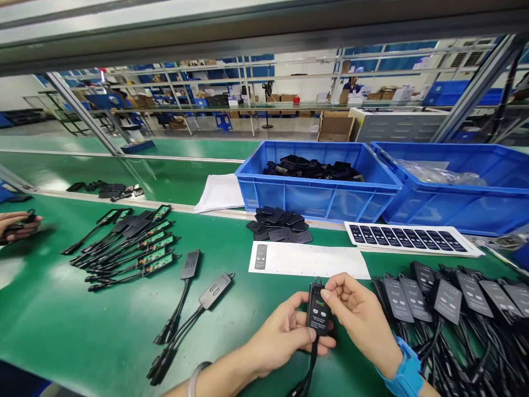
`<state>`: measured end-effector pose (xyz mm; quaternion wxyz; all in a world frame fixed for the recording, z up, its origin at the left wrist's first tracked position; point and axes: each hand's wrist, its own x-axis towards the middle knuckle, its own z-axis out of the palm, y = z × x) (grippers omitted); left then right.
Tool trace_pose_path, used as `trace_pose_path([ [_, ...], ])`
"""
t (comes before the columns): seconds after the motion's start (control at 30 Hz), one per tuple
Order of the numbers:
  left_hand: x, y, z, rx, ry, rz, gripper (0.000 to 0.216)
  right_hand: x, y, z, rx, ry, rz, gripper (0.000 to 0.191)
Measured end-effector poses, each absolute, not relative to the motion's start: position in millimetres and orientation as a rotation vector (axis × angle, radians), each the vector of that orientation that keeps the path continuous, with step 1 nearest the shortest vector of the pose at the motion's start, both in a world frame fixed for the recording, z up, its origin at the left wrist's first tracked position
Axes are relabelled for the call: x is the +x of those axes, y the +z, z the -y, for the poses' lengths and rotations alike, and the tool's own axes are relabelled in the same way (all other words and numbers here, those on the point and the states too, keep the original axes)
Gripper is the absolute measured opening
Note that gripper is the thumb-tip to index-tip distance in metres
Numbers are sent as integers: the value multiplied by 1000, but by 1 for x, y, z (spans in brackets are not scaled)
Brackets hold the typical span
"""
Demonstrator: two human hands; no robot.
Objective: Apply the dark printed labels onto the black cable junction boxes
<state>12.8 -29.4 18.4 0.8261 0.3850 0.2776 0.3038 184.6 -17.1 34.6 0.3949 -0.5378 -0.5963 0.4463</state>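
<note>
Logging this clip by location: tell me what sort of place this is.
Most likely an electronics assembly line in a factory. A long green workbench carries rows of identical black controller modules, blue bins hold loose black parts, and both hands, left hand and right hand, hold one controller module.

Controller's (319, 310) cable (305, 375) runs off bottom edge.

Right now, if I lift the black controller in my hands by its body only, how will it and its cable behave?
The controller looks like a small flat plastic box, so probably stiff and light; both the left hand and right hand pinch it with fingertips only. Its cable hangs limp below, so it would likely dangle and swing. The glossy face may be slightly slippery.
</note>
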Motion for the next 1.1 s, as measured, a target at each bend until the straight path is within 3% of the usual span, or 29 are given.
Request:
trace_pose_path([
  [0.27, 15, 15, 31, 852, 646, -611, 54, 187, 29, 21, -1424, 1136, 1476, 42],
  [0.67, 15, 14, 33, 931, 665, -578, 45, 188, 28, 21, -1497, 1029, 1580, 42],
  [0.8, 14, 19, 30, 874, 662, -583, 47, 192, 24, 19, -1607, 898, 1680, 50],
  [0.93, 11, 19, 27, 770, 720, -633, 48, 188, 21, 22, -1557, 1189, 1700, 65],
  [1.03, 10, 17, 25, 745, 769, -627, 42, 181, 23, 27, -1472, 1367, 1758, 86],
  [1.1, 11, 17, 26, 800, 776, -657, 42, 177, 24, 30, -1385, 1423, 1727, 84],
])
